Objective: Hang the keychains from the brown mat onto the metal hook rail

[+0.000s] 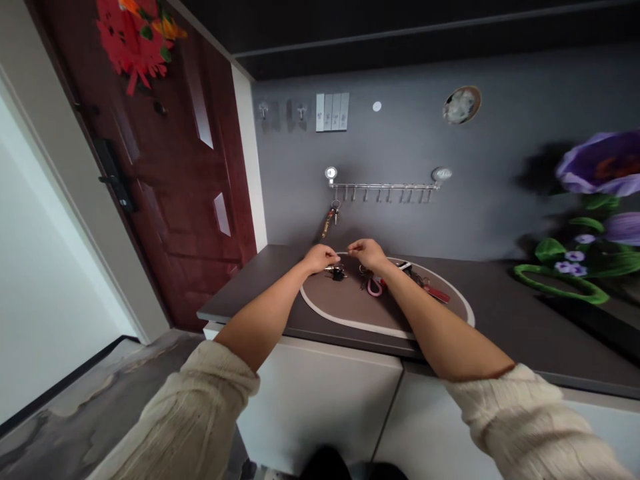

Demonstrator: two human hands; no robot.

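Broadly, from my remote station, the largest item I view is the dark red door [195,173] at left, adjoining the dark tabletop [505,327]. An artificial purple flower arrangement [595,230] stands at the tabletop's right end, well apart from the work. The pale-rimmed oval mat [340,303] lies centrally; the right forearm [437,323] crosses above it and hides part of the items there. Behind, a hook rail [385,187] is fixed to the wall, a patterned strap [328,223] with keys hanging at its left end. Both hands hover over the mat's far side: I see the left hand [321,259] and right hand [369,253] with fingertips drawn nearly together, but cannot tell what either grips. On the mat's right are a red tag [438,294] and a pink loop [375,287]. Smallest, the dark key bunch [339,274] sits just below the left fingertips.
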